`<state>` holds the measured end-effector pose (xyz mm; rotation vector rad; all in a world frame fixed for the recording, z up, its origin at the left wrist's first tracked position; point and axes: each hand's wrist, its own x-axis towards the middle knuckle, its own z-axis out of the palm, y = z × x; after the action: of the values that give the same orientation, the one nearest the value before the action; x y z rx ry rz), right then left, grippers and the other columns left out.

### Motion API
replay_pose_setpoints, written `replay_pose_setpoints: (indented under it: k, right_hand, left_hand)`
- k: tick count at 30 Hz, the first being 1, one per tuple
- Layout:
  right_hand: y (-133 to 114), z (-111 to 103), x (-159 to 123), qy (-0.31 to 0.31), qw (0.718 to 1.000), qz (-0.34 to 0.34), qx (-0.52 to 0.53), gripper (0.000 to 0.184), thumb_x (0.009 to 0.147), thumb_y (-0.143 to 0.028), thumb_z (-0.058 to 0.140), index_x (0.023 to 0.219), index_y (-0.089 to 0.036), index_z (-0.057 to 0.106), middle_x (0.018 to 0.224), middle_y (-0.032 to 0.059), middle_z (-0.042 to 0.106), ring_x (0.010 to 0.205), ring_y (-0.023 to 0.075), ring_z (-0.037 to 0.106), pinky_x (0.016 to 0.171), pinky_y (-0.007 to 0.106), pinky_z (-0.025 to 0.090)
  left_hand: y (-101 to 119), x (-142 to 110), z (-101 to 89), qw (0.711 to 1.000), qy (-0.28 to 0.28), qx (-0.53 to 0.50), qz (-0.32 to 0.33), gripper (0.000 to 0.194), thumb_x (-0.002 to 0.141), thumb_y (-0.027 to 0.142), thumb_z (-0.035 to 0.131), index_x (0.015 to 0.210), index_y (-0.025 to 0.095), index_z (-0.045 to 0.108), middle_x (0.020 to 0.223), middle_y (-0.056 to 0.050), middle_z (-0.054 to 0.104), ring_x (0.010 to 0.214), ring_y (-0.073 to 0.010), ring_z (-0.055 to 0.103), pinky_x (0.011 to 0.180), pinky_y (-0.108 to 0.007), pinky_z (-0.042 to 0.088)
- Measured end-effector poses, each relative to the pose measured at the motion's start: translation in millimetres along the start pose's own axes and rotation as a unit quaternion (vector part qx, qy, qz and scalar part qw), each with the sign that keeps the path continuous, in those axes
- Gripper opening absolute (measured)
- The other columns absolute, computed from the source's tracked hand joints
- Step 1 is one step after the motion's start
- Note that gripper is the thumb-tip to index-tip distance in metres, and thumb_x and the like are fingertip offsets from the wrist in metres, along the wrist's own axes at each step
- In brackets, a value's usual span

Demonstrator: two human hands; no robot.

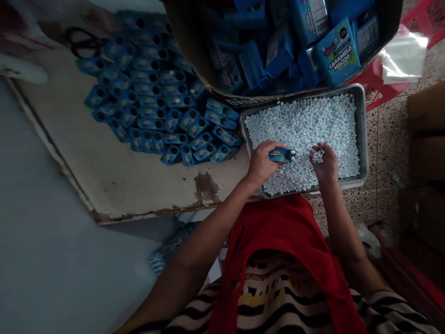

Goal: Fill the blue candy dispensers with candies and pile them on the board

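Observation:
My left hand (pixel 260 163) is closed around a small blue candy box (pixel 277 155), held over the metal tray (pixel 363 139). White candies show at the round opening in the box's right end. Facing that end, my right hand (pixel 328 166) is cupped palm up with a small heap of white candies (pixel 317 156) in it. A thick layer of pale blue and white candies (pixel 302 120) fills the tray beneath both hands.
Many blue boxes with round openings (pixel 151 113) stand close together on the worn table (pixel 139 185). Black-handled scissors (pixel 81 44) lie behind them. A large carton (pixel 187 41) of blue boxes borders the tray's far side. Brown cartons (pixel 426 109) are at the right.

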<state>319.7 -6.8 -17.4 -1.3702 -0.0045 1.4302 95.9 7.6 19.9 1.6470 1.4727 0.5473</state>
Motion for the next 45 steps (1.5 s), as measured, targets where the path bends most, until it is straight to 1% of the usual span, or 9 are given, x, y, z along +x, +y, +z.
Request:
replay_pose_setpoints:
  k: [5, 11, 13, 18, 27, 31, 36, 40, 45]
  right_hand:
    - [-7, -10, -11, 0.025, 0.998, 0.053, 0.005, 0.044, 0.087, -0.065, 0.076, 0.087, -0.022, 0.069, 0.074, -0.0027, 0.071, 0.067, 0.0113, 0.068, 0.063, 0.025, 0.058]
    - [-32, -3, -2, -0.048, 0.994, 0.071, 0.069, 0.032, 0.094, -0.047, 0.078, 0.081, -0.023, 0.062, 0.064, -0.0067, 0.064, 0.048, 0.0062, 0.051, 0.044, 0.020, 0.041]
    - [-38, 6, -6, -0.105, 0.992, 0.047, 0.050, 0.034, 0.095, -0.052, 0.075, 0.081, -0.024, 0.062, 0.066, -0.0061, 0.063, 0.047, 0.0065, 0.046, 0.042, 0.022, 0.038]
    - [-39, 37, -29, -0.205, 0.975, -0.075, -0.027, 0.042, 0.095, -0.064, 0.071, 0.080, -0.027, 0.057, 0.065, -0.0061, 0.051, 0.059, 0.0113, 0.054, 0.060, 0.028, 0.053]
    - [-14, 59, -39, -0.238, 0.953, -0.157, -0.097, 0.052, 0.090, -0.066, 0.077, 0.071, -0.027, 0.049, 0.063, -0.0060, 0.038, 0.058, 0.0122, 0.043, 0.063, 0.029, 0.048]
    - [-13, 50, -17, -0.174, 0.981, -0.082, 0.010, 0.041, 0.094, -0.058, 0.076, 0.076, -0.028, 0.055, 0.060, -0.0072, 0.040, 0.060, 0.0140, 0.050, 0.072, 0.033, 0.056]
    - [-17, 10, 5, -0.051, 0.989, 0.064, 0.125, 0.026, 0.093, -0.040, 0.080, 0.083, -0.026, 0.061, 0.060, -0.0095, 0.054, 0.061, 0.0094, 0.058, 0.071, 0.025, 0.058]
    - [-16, -23, -2, 0.030, 0.994, 0.103, -0.001, 0.030, 0.086, -0.045, 0.084, 0.083, -0.023, 0.064, 0.067, -0.0060, 0.064, 0.065, 0.0092, 0.065, 0.068, 0.022, 0.057]
    - [-11, -35, -16, 0.031, 0.977, 0.011, -0.210, 0.038, 0.075, -0.054, 0.086, 0.086, -0.022, 0.069, 0.078, -0.0026, 0.070, 0.075, 0.0138, 0.069, 0.078, 0.028, 0.059]
  left_hand:
    - [-1, -2, 21.5, 0.996, 0.014, -0.086, -0.021, 0.037, 0.077, 0.010, 0.085, 0.110, 0.023, 0.074, 0.115, -0.004, 0.078, 0.110, -0.0211, 0.073, 0.099, -0.034, 0.057]
    - [-3, -7, 31.6, 0.996, 0.007, -0.089, -0.029, 0.038, 0.074, 0.008, 0.084, 0.107, 0.022, 0.071, 0.112, -0.004, 0.077, 0.107, -0.0216, 0.072, 0.097, -0.035, 0.056]
    - [-1, -6, 36.1, 0.998, 0.016, -0.050, -0.031, 0.038, 0.072, 0.007, 0.084, 0.105, 0.022, 0.072, 0.109, -0.004, 0.076, 0.108, -0.0237, 0.071, 0.097, -0.037, 0.055]
    - [12, -4, 42.0, 1.000, 0.001, 0.017, -0.020, 0.037, 0.073, 0.006, 0.083, 0.104, 0.023, 0.071, 0.108, -0.005, 0.075, 0.109, -0.0268, 0.068, 0.099, -0.041, 0.053]
    - [29, -14, 40.3, 0.992, 0.028, 0.117, -0.033, 0.032, 0.080, 0.013, 0.080, 0.108, 0.023, 0.070, 0.111, -0.008, 0.075, 0.110, -0.0313, 0.066, 0.097, -0.044, 0.051]
    - [26, -15, 32.5, 0.986, 0.051, 0.154, -0.034, 0.032, 0.083, 0.009, 0.072, 0.111, 0.024, 0.071, 0.113, -0.009, 0.074, 0.110, -0.0320, 0.065, 0.098, -0.046, 0.050]
    - [18, -17, 26.7, 0.991, 0.044, 0.122, -0.024, 0.041, 0.078, 0.000, 0.066, 0.109, 0.025, 0.073, 0.111, -0.006, 0.076, 0.109, -0.0303, 0.065, 0.098, -0.045, 0.050]
    - [13, -16, 29.7, 0.996, 0.043, 0.079, -0.022, 0.045, 0.073, -0.005, 0.064, 0.105, 0.023, 0.076, 0.108, -0.006, 0.076, 0.108, -0.0293, 0.066, 0.096, -0.043, 0.051]
    - [3, -4, 26.7, 0.998, 0.049, -0.014, -0.042, 0.036, 0.073, 0.004, 0.080, 0.105, 0.021, 0.078, 0.109, -0.007, 0.078, 0.109, -0.0295, 0.069, 0.099, -0.043, 0.054]
